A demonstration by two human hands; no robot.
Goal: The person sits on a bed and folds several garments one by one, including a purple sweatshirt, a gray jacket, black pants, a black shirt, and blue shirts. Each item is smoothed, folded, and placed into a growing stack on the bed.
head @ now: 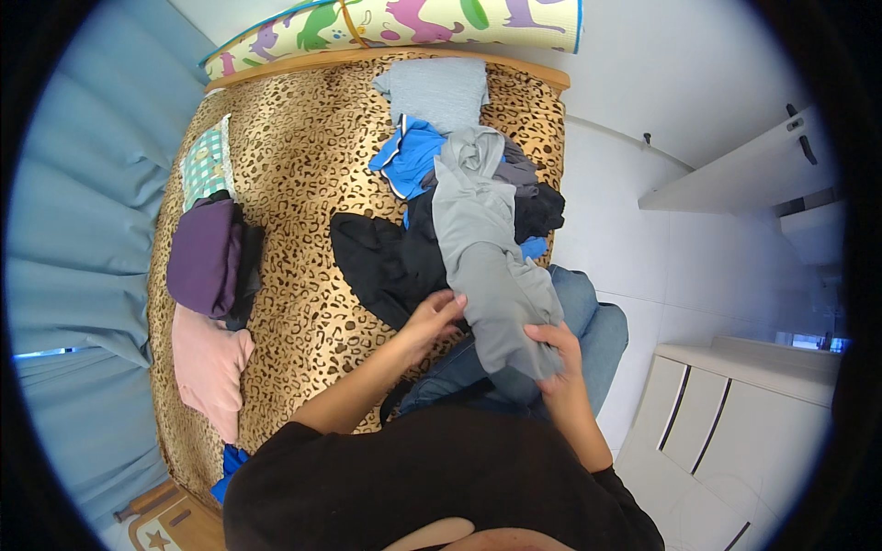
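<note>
A light grey garment [482, 255] stretches from the clothes pile down over my lap, its lower part bunched. My right hand [558, 348] grips its lower right edge, thumb on top. My left hand [435, 320] is at its left edge, fingers partly curled and slightly blurred; whether they pinch the cloth is unclear. Beneath and beside the grey garment lie a black garment [386, 262], a blue garment with white trim [413, 155] and a dark grey garment [518, 169]. Behind them a folded light grey-blue garment [441, 89] rests on the leopard-print bedding [303, 172].
At the left are a folded purple garment [203, 255] on dark cloth, a pink garment [210, 365], a green checked pillow [207, 162] and a blue curtain [83, 227]. A rolled play mat [413, 24] lies beyond the wooden bed edge. A white cabinet [716, 427] stands right.
</note>
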